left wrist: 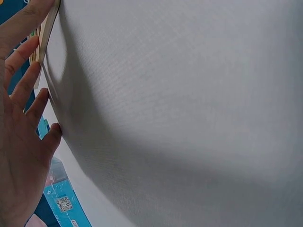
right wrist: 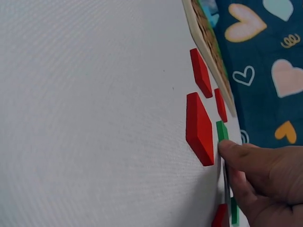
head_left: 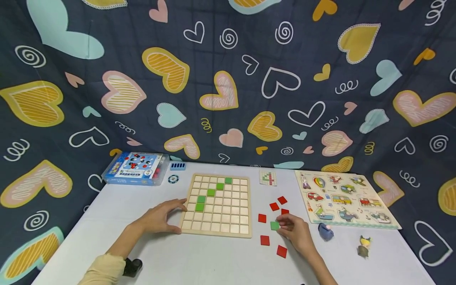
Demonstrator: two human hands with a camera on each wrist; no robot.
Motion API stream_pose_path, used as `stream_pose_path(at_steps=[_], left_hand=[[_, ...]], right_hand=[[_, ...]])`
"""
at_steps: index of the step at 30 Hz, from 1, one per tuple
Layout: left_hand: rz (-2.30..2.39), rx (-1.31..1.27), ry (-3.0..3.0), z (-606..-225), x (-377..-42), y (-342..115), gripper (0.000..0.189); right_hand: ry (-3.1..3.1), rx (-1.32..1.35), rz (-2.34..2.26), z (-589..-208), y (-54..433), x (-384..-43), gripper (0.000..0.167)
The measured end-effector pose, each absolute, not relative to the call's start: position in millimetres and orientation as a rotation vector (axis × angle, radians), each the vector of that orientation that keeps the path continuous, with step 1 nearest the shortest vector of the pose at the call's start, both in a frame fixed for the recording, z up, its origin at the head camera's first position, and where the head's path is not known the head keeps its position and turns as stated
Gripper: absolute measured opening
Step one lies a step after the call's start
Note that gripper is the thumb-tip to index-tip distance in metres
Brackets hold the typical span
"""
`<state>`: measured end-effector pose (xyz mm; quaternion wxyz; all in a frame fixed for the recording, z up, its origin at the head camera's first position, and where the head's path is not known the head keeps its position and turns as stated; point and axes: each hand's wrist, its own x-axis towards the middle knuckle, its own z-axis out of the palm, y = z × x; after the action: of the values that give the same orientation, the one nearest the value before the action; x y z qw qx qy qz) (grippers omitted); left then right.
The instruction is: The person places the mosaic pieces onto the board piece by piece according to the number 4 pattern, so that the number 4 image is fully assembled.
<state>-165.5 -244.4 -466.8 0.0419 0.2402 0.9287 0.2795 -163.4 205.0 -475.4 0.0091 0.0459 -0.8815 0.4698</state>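
Sleeve (head_left: 103,271) and left hand (head_left: 160,217) left of the board (head_left: 216,234); right hand (head_left: 295,234) to its right, pinching a green tile (head_left: 274,225).
That tile is near the board's right rim, the right hand's fingers clamped on its edge, with red tiles (head_left: 265,240) scattered around it on the desk (head_left: 199,261). On the board, five green squares (head_left: 211,192) step from near its far rim down toward its left side. The left hand's fingers are spread apart, some touching the board's left rim. Off the board's far right corner lies a patterned card (head_left: 268,178); well right of the board are a puzzle (head_left: 354,196) and, nearer, two figures (head_left: 325,232). Left of the board's far corner sit a disc (head_left: 173,179), a blue case (head_left: 178,166) and a box (head_left: 135,180). Heart-print cloth (head_left: 249,114) hangs behind the board.
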Motion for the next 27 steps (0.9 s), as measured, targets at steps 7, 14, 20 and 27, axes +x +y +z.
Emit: stream_pose_path(at_steps=[7,14,20,27], left_hand=[[0.853,0.733,2.850,-465.9,-164.8,-245.0,0.060],[0.847,0.726,2.848,-465.2,-165.2,-245.0,0.061],[0.854,0.734,2.849,-465.1,-166.5,-244.7,0.062],[0.863,0.747,2.836,-466.5,-166.4,-244.7,0.062]], right_hand=[[-2.742,0.130,1.471,-475.6,204.0,-163.9,0.027],[-2.705,0.108,1.472,-471.4,197.6,-164.4,0.024],[-2.673,0.120,1.518,-465.6,183.2,-169.5,0.025],[-2.651,0.142,1.584,-466.2,157.0,-177.0,0.022]])
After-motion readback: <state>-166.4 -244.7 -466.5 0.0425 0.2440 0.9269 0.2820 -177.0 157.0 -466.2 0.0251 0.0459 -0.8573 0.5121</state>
